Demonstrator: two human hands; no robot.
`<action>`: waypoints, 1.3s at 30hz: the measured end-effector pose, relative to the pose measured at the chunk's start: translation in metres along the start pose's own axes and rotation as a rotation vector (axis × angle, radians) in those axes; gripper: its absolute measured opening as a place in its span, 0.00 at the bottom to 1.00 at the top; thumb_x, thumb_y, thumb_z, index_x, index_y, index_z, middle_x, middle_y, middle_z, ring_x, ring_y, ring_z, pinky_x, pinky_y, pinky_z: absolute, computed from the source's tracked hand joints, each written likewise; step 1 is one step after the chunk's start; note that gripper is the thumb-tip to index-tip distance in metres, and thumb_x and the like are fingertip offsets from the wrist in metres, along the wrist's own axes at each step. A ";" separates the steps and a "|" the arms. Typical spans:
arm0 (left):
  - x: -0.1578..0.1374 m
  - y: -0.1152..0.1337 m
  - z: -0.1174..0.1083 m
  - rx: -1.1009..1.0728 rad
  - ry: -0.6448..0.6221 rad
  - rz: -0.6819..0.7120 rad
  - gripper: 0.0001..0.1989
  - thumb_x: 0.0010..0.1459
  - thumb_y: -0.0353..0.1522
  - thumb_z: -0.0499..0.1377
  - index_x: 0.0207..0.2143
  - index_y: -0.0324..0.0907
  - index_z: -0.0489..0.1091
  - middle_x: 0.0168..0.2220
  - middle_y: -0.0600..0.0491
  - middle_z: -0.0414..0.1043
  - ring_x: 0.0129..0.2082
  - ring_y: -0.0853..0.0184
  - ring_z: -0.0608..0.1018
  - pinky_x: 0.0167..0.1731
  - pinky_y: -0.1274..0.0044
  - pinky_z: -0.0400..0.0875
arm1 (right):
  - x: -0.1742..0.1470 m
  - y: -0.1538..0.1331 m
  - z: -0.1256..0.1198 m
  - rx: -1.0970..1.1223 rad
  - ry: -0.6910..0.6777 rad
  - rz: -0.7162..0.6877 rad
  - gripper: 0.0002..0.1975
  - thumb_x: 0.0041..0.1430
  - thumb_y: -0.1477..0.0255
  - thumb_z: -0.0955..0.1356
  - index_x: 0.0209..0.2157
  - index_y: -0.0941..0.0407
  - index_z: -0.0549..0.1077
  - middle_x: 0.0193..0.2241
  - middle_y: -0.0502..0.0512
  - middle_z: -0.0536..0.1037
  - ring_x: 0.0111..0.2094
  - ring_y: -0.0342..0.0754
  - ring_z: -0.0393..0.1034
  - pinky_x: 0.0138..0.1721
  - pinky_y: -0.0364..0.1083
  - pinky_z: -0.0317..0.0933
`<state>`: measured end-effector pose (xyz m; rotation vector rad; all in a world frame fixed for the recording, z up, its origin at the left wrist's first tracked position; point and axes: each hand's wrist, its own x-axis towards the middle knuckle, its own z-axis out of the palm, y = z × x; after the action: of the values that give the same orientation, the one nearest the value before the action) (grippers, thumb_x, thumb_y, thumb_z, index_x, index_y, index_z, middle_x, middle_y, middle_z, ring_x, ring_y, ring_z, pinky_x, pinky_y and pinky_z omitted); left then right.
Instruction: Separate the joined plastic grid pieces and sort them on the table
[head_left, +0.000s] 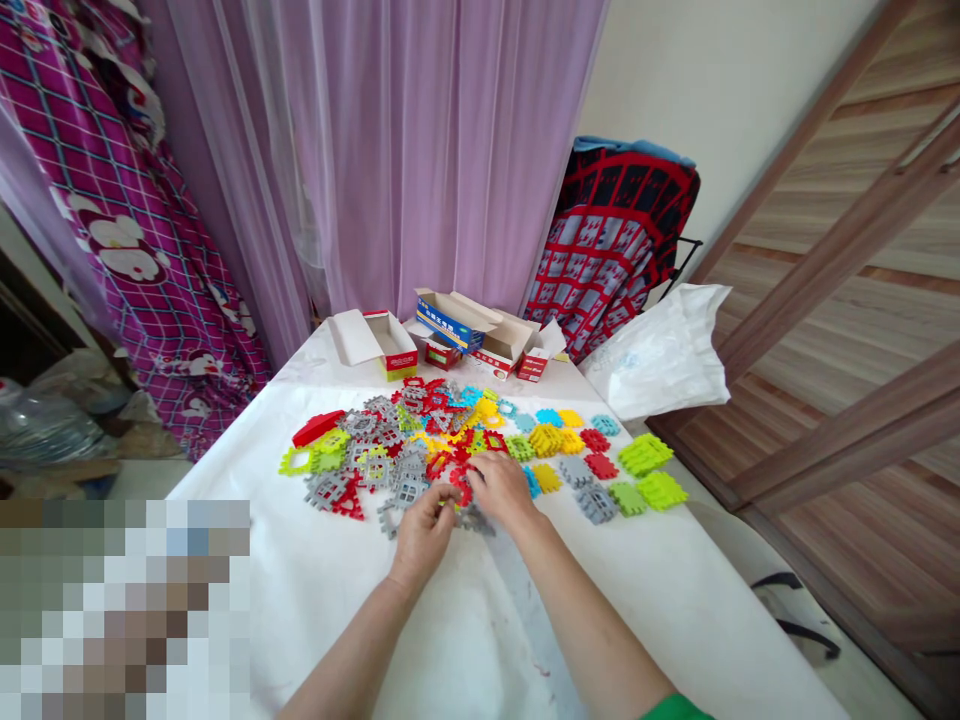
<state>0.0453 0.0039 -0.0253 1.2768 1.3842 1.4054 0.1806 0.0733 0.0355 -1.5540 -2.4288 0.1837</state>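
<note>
A red toothed plastic building piece (463, 488) shows between my two hands, over the near edge of a heap of similar pieces. My right hand (502, 488) is closed, its fingertips on the red piece. My left hand (424, 530) is closed in a pinch at the piece's left side; what lies between its fingertips is mostly hidden. Grey window-like pieces (411, 488) lie just beyond my left hand. To the right are short stacks of pieces, among them a yellow stack (546, 440), a grey stack (597, 504) and a lime-green stack (661, 490).
Several opened cardboard boxes stand at the table's far edge, including a blue box (450, 322) and a red-and-yellow box (397, 358). A white plastic bag (652, 355) hangs at the right edge. A white cloth (300, 590) covers the table. Curtains (450, 150) hang behind.
</note>
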 end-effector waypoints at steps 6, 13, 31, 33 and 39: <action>0.001 0.010 0.001 -0.109 0.040 -0.039 0.25 0.55 0.43 0.56 0.53 0.42 0.63 0.36 0.51 0.74 0.25 0.70 0.75 0.24 0.77 0.72 | -0.012 0.015 0.010 0.651 0.039 0.158 0.16 0.59 0.67 0.62 0.47 0.55 0.72 0.30 0.52 0.78 0.31 0.47 0.71 0.35 0.44 0.64; 0.002 0.015 -0.001 -0.065 -0.005 -0.111 0.21 0.52 0.49 0.58 0.35 0.40 0.71 0.21 0.58 0.68 0.18 0.73 0.70 0.20 0.79 0.65 | -0.024 0.020 0.012 0.929 -0.010 0.056 0.16 0.56 0.68 0.63 0.45 0.57 0.74 0.28 0.50 0.75 0.29 0.45 0.69 0.33 0.44 0.64; -0.003 0.031 -0.003 -0.228 -0.195 -0.306 0.24 0.42 0.50 0.64 0.31 0.43 0.61 0.21 0.62 0.67 0.13 0.79 0.66 0.11 0.86 0.51 | -0.047 -0.003 -0.047 -0.052 -0.120 -0.171 0.26 0.52 0.67 0.71 0.54 0.46 0.67 0.54 0.55 0.65 0.52 0.53 0.63 0.48 0.47 0.59; -0.004 0.032 -0.004 -0.211 -0.238 -0.299 0.24 0.42 0.49 0.64 0.32 0.43 0.61 0.22 0.61 0.69 0.14 0.78 0.67 0.11 0.86 0.52 | -0.047 -0.003 -0.047 -0.065 -0.109 -0.172 0.24 0.53 0.67 0.70 0.53 0.45 0.68 0.51 0.54 0.66 0.49 0.51 0.65 0.45 0.45 0.60; -0.006 0.035 -0.006 -0.126 -0.271 -0.270 0.23 0.48 0.49 0.61 0.39 0.42 0.67 0.33 0.52 0.75 0.21 0.72 0.74 0.10 0.85 0.56 | -0.045 0.052 -0.068 -0.091 -0.120 -0.076 0.27 0.55 0.67 0.69 0.57 0.47 0.66 0.46 0.54 0.73 0.47 0.51 0.68 0.46 0.45 0.59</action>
<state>0.0450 -0.0069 0.0093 1.1061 1.2115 1.0755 0.2625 0.0529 0.0816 -1.5249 -2.6182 0.1583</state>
